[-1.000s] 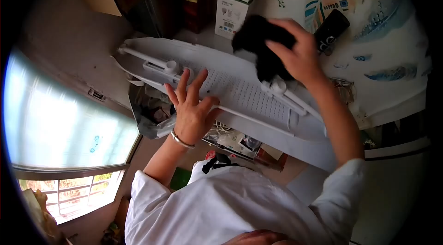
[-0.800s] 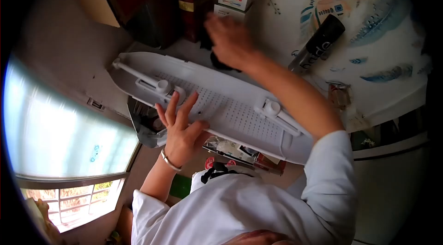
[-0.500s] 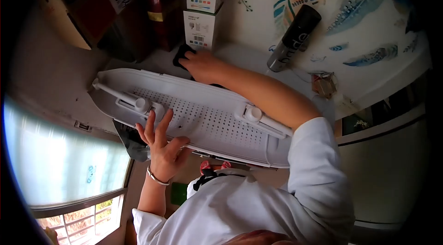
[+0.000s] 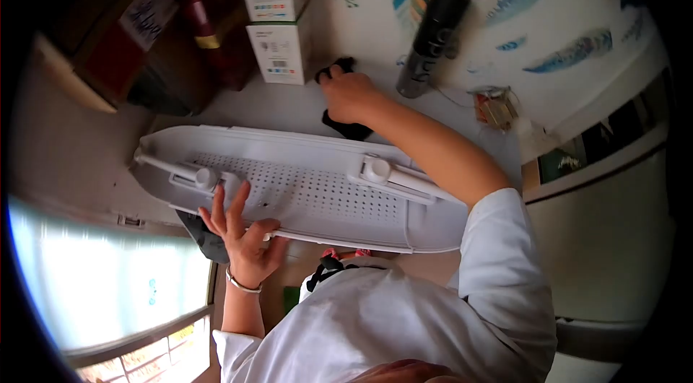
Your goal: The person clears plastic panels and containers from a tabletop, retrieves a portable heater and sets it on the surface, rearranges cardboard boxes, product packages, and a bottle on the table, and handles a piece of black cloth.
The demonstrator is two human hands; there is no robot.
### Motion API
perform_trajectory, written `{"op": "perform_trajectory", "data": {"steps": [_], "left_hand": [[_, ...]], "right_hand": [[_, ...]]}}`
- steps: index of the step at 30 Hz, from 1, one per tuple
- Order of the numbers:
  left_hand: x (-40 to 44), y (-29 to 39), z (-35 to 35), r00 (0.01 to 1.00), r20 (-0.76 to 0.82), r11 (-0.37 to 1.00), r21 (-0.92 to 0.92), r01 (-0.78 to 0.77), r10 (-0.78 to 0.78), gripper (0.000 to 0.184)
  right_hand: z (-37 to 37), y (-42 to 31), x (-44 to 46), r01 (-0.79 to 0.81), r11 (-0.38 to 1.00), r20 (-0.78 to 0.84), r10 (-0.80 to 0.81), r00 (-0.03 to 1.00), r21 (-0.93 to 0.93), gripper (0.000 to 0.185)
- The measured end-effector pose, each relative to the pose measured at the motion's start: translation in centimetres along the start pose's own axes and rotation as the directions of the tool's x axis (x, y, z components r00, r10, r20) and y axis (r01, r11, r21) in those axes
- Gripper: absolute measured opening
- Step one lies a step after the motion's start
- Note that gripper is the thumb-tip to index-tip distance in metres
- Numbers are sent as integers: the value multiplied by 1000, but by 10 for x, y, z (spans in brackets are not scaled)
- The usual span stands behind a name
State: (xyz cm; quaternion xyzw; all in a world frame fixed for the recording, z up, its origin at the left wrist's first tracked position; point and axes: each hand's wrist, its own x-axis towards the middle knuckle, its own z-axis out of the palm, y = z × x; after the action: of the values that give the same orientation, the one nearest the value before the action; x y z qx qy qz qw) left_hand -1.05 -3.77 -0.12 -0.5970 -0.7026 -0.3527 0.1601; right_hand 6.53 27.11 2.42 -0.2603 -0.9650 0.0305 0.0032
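Observation:
A long white tray-like object [image 4: 317, 192] with a perforated middle and two folded white arms lies across the surface in front of me. My left hand [image 4: 245, 238] is at its near edge, fingers spread, with the thumb and fingertips touching the rim. Behind the tray, my right hand [image 4: 348, 96] presses a black cloth [image 4: 348, 127] against the surface; parts of the cloth show on both sides of the hand. The fingers of that hand are closed round the cloth.
Two stacked white boxes [image 4: 278, 52] and a red bottle-like object [image 4: 209, 36] stand at the back left, beside dark boxes. A black spray can [image 4: 433, 40] leans at the back right, near a small packet [image 4: 497, 110]. A window [image 4: 108, 275] is at the lower left.
My right hand has carried the black cloth from above the tray's right part down to the surface behind it. My left hand has stayed at the near rim. The camera view has shifted.

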Motion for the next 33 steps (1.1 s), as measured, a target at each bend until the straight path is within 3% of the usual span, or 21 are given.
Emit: {"op": "perform_trajectory", "data": {"steps": [5, 8, 9, 17, 23, 25, 33], "left_hand": [[-5, -1, 7, 1000, -20, 1000, -11, 16, -16, 19], [-4, 0, 6, 999, -29, 1000, -15, 26, -26, 19], [-4, 2, 5, 999, -27, 999, -16, 29, -30, 20], [-11, 2, 3, 997, 27, 998, 4, 67, -67, 18], [-10, 1, 4, 999, 13, 999, -8, 42, -42, 18], [-9, 0, 3, 999, 6, 999, -12, 33, -33, 18], [-8, -1, 2, 1000, 10, 1000, -4, 19, -19, 20]], "right_hand": [[-7, 10, -8, -57, 995, 50, 53, 997, 82, 54], [-7, 6, -3, 250, 946, -110, -232, 966, 204, 37], [-2, -1, 1, 285, 946, -70, -277, 958, 153, 33], [-2, -1, -6, 18, 1000, 4, -18, 1000, -15, 35], [-20, 47, -77, 98, 993, 124, -104, 987, 60, 52], [-21, 67, -106, 131, 985, 76, -141, 987, 116, 48], [-45, 124, -223, -24, 980, 167, -9, 986, 196, 56]]}}
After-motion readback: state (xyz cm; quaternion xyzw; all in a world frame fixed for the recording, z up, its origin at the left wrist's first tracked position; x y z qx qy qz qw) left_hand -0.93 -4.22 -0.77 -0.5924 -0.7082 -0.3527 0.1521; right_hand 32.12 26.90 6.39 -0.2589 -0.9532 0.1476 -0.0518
